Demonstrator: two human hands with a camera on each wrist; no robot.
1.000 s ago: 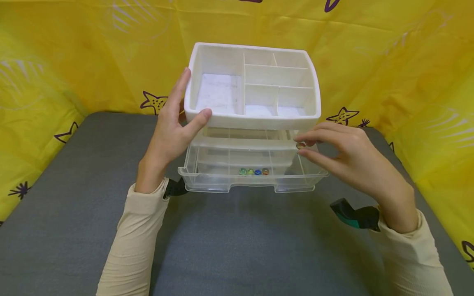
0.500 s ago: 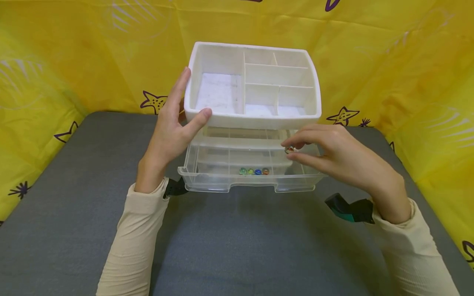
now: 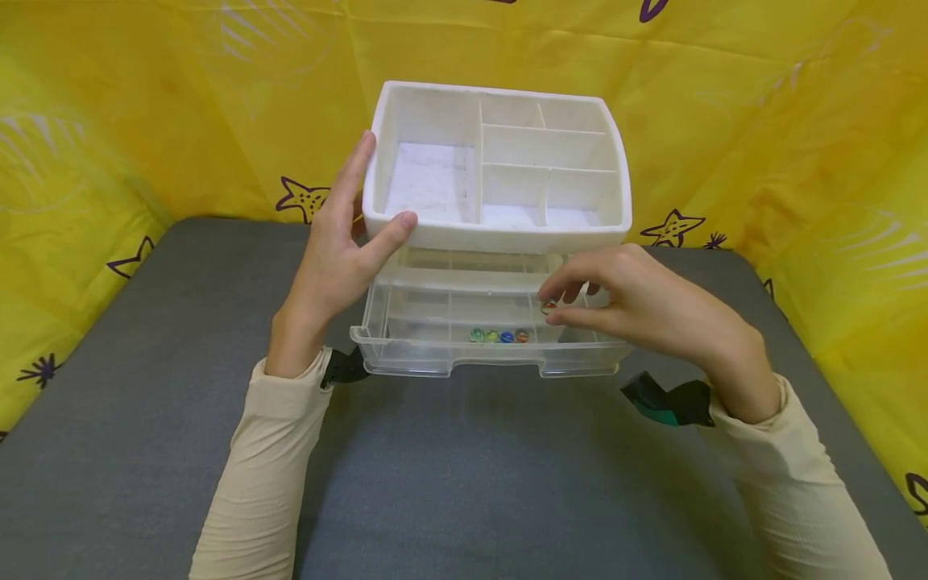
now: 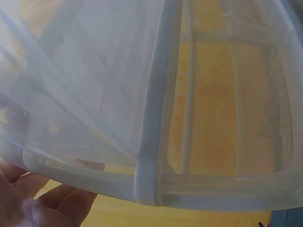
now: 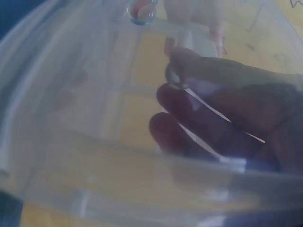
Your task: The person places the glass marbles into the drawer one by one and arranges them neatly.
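Observation:
My left hand (image 3: 335, 251) grips the left side of a white desk organizer (image 3: 500, 238), thumb on its front rim. In the left wrist view, the fingers (image 4: 61, 202) lie along the see-through drawer body. Below the divided top, a clear drawer (image 3: 406, 348) is pulled out toward me. Several marbles sit in a row inside it: a green one (image 3: 476, 335), a yellow-green one (image 3: 492, 336), a blue one (image 3: 507, 336) and an orange one (image 3: 522, 336). Over the drawer's right half, my right hand (image 3: 645, 302) pinches another marble (image 3: 548, 307) between thumb and fingertips.
The organizer stands toward the back of a dark grey table (image 3: 464, 475). A yellow patterned cloth (image 3: 217, 105) hangs behind and at both sides. The organizer's raised top overhangs the rear of the drawer.
My right hand has moved left and slightly down with the pinched marble, from the drawer's right edge to above its inside, closer to the row. The left hand stays in place.

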